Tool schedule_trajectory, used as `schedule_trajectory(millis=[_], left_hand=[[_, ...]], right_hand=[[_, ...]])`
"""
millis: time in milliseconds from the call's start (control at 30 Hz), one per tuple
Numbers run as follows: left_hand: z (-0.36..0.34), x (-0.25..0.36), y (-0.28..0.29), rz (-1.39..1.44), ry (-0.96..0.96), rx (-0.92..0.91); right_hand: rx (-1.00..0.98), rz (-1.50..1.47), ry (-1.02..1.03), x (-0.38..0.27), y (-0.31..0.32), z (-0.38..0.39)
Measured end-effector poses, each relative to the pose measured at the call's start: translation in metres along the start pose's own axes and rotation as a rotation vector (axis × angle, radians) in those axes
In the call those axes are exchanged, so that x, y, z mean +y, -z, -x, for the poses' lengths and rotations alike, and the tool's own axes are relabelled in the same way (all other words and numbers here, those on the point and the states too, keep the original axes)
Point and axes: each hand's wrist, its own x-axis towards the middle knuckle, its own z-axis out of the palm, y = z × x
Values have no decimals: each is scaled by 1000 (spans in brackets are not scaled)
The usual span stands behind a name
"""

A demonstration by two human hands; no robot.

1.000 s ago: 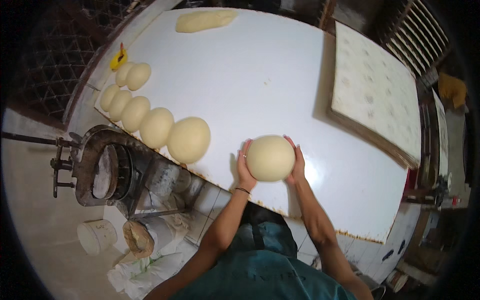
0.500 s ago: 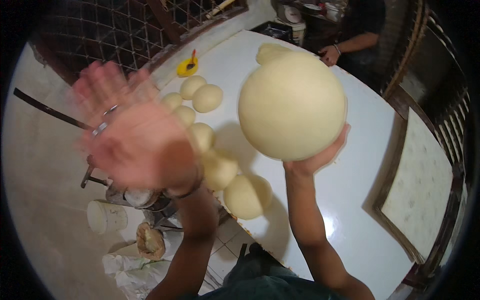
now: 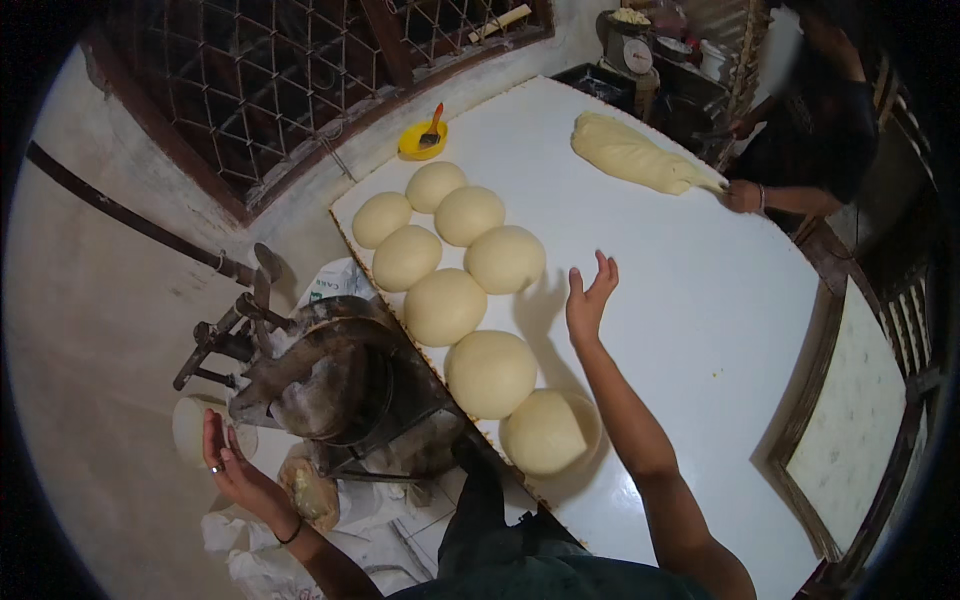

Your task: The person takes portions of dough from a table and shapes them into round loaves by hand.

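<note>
1. Pale dough balls (image 3: 490, 372) lined up along the counter (image 3: 700, 300) edge, nearest one (image 3: 545, 432) resting just by the body; shaping step apparently between pieces.
2. Right hand (image 3: 588, 298) raised over the counter, fingers spread wide, holding nothing, just beside the row.
3. Left hand (image 3: 228, 462) out to the side, off the counter, open and empty (near a metal machine (image 3: 320, 375)).
4. Next move, probably: fetching fresh dough from the long lump (image 3: 632, 153) at the far end.
</note>
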Motion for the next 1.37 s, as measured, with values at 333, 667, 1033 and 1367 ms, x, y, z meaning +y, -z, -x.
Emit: schedule_trajectory(millis=[333, 667, 1033, 1367], left_hand=[[-157, -82, -55, -504, -519, -303], [-167, -126, -97, -874, -584, -562], [-172, -113, -100, -777, -594, -606], [-174, -122, -104, -862, -483, -603]], right_hand=[[-132, 456, 460, -129, -144, -79], [-521, 1092, 185, 29, -166, -32], [-731, 84, -621, -30, -154, -104], [-707, 1056, 54, 15, -164, -35]])
